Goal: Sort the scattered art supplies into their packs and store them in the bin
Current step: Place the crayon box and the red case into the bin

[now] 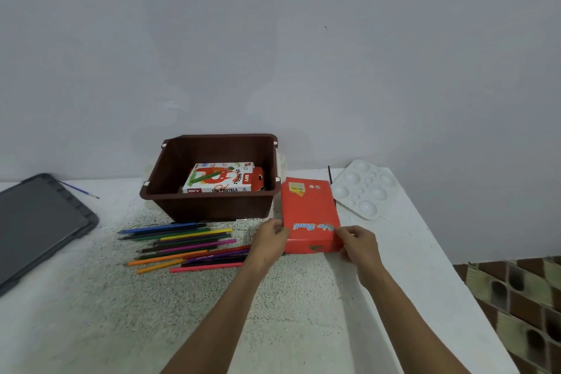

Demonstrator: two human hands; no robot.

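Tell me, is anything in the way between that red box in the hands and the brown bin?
Nothing visible. The red box, gripped by the left hand and right hand, is right beside the open-topped brown bin. Only an oil pastels pack lies inside.

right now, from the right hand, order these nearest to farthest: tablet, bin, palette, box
From the right hand, head view:
1. box: pinched in its fingers at the near right corner.
2. palette: just behind, slightly right.
3. bin: to the left, past the box.
4. tablet: far left.
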